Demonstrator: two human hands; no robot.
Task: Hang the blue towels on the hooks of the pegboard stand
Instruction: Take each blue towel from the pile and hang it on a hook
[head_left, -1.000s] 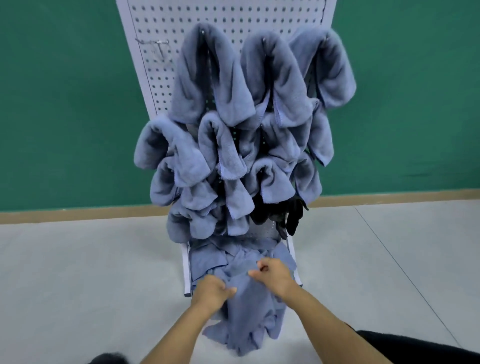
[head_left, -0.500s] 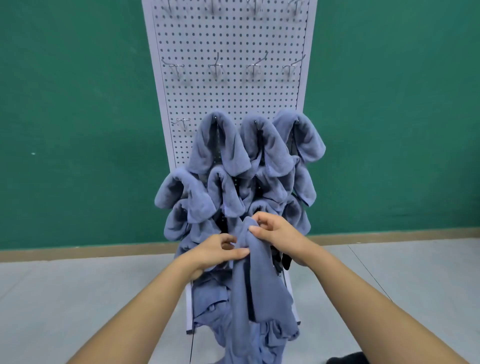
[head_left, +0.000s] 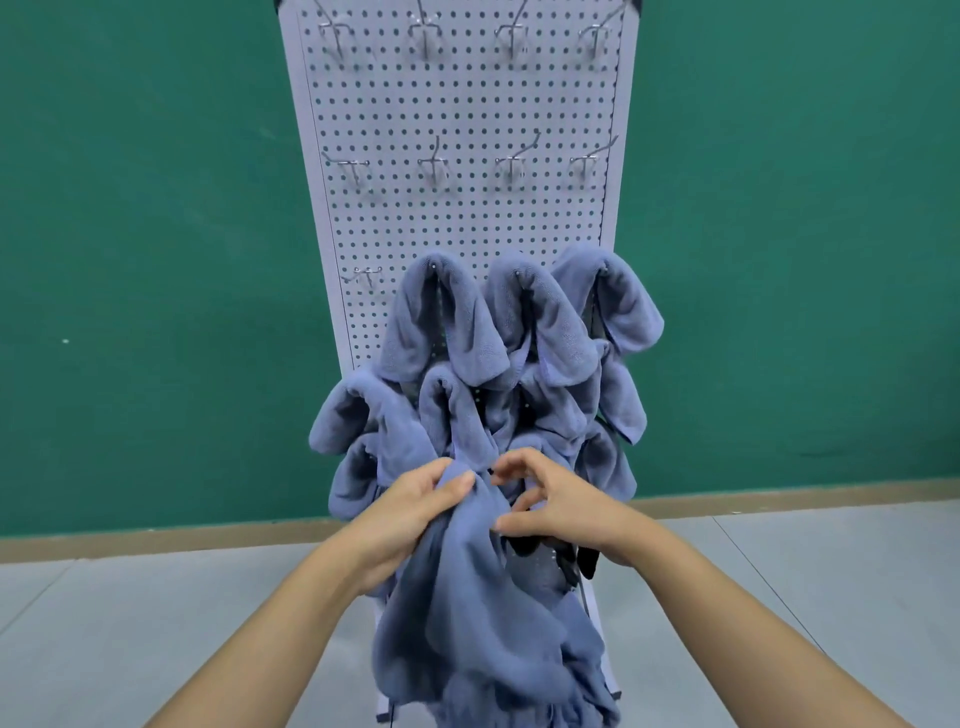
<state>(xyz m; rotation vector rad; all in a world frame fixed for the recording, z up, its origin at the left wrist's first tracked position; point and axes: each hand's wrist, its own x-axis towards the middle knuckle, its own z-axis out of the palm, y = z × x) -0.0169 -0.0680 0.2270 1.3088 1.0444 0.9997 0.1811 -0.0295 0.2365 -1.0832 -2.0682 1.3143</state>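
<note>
A white pegboard stand (head_left: 462, 218) rises in front of me against a green wall. Several blue towels (head_left: 441, 322) hang bunched on its lower hooks. Bare metal hooks (head_left: 434, 166) stick out in rows higher up, and one bare hook (head_left: 366, 275) sits just left of the top hung towels. I hold one loose blue towel (head_left: 467, 597) up in front of the stand. My left hand (head_left: 410, 509) grips its top edge with thumb and fingers. My right hand (head_left: 550, 499) pinches the towel's edge with the thumb while its fingers curl above it.
More blue cloth (head_left: 587, 691) lies heaped at the stand's base behind the held towel. Black items (head_left: 584, 558) hang low on the right of the board. A grey floor (head_left: 779, 597) spreads on both sides, with a brown skirting strip (head_left: 156, 540) under the wall.
Both hands lifted the towel from the heap at the stand's base up to the lower hung towels. My view tilted up, showing the upper hook rows.
</note>
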